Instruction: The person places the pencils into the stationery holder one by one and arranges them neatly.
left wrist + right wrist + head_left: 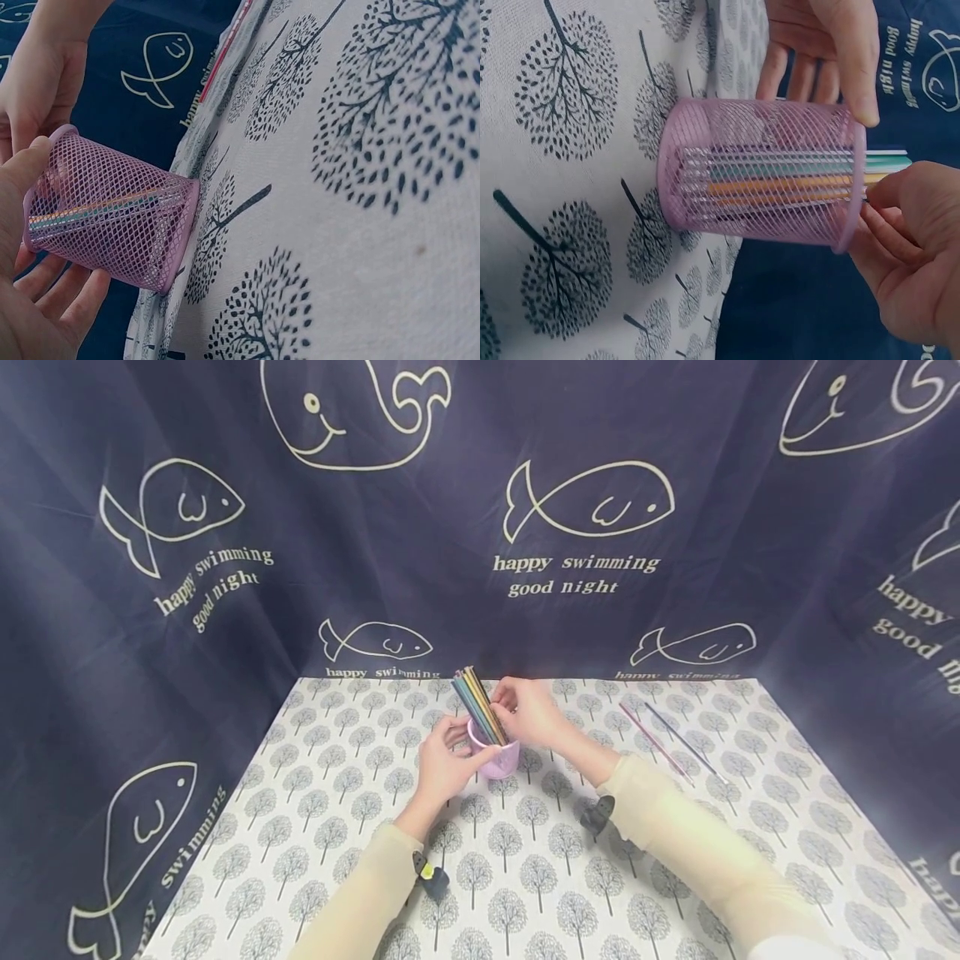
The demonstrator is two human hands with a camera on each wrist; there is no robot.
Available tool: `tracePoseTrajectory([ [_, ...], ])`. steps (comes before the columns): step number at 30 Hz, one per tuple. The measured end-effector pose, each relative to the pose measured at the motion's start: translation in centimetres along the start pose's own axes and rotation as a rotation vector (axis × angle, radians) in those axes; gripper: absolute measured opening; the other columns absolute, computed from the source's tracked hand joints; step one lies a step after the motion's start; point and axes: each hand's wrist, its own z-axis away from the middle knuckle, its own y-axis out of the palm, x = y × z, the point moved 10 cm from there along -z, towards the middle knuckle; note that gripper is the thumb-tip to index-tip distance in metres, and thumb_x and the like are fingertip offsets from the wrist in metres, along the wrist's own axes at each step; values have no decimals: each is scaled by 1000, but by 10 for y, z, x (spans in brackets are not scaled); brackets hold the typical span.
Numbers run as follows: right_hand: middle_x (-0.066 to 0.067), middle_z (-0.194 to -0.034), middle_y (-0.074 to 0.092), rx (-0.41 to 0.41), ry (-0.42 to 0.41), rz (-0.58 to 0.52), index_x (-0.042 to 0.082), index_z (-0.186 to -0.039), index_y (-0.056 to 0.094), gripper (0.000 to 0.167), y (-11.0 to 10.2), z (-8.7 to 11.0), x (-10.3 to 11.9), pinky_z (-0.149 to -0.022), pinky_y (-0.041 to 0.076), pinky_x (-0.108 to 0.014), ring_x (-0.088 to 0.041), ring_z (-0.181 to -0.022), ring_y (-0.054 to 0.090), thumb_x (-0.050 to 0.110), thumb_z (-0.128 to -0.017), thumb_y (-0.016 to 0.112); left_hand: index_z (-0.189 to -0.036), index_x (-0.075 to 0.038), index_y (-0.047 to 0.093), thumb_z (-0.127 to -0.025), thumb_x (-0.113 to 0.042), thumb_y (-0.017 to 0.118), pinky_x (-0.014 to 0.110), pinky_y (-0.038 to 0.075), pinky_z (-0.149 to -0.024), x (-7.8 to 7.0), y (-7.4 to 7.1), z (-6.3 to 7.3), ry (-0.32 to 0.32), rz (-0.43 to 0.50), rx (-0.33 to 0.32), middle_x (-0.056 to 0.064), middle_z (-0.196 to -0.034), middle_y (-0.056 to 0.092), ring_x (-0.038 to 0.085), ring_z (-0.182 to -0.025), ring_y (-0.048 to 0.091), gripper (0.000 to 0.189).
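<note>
A pink mesh pencil cup (501,766) stands upright on the tablecloth, holding several colored pencils (477,703) that lean toward the left. My left hand (442,762) holds the cup from the left, its thumb at the rim (54,133) and its fingers around the side. On the other side, my right hand (531,712) pinches a pencil just above the rim; in the right wrist view its thumb and forefinger meet beside the yellow pencil (872,178). Those fingers partly hide the pencil tops. Through the mesh, teal and orange pencils (780,184) show.
Right of the cup, a reddish pencil (657,743) and a dark blue pencil (686,742) lie roughly side by side on the tree-print tablecloth (536,885). A navy curtain (465,527) with fish drawings hangs behind the table and along both sides.
</note>
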Motion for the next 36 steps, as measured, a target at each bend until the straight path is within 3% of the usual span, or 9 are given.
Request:
tracePoseTrajectory([
  [10, -9, -88, 80, -122, 2, 43, 8, -97, 76, 5, -51, 3, -14, -74, 69, -39, -23, -78, 76, 12, -94, 74, -124, -6, 65, -74, -21, 99, 38, 69, -94, 0, -1, 0, -34, -6, -1, 20, -130, 75, 37, -122, 73, 63],
  [19, -8, -86, 79, -167, 65, 119, 8, -97, 77, 8, -88, 22, -51, -76, 65, -44, -25, -78, 75, 11, -93, 72, -124, -7, 65, -74, -20, 99, 39, 69, -95, 2, -2, 1, -60, -4, -2, 19, -131, 75, 37, -123, 73, 62],
  [27, -17, -91, 79, -162, 177, 188, 1, -102, 74, 13, -104, 58, -106, -77, 64, -52, -34, -82, 75, 8, -94, 66, -124, -6, 65, -75, -21, 98, 33, 69, -93, 3, -1, 2, -56, -9, 4, 18, -131, 75, 36, -123, 73, 62],
  [36, -29, -104, 76, -87, 316, 327, -8, -113, 71, 28, -108, 109, -166, -79, 64, -60, -47, -93, 72, 12, -95, 65, -126, -7, 64, -74, -21, 99, 44, 69, -97, 0, -1, 2, -63, -2, 15, 19, -132, 75, 37, -123, 73, 64],
])
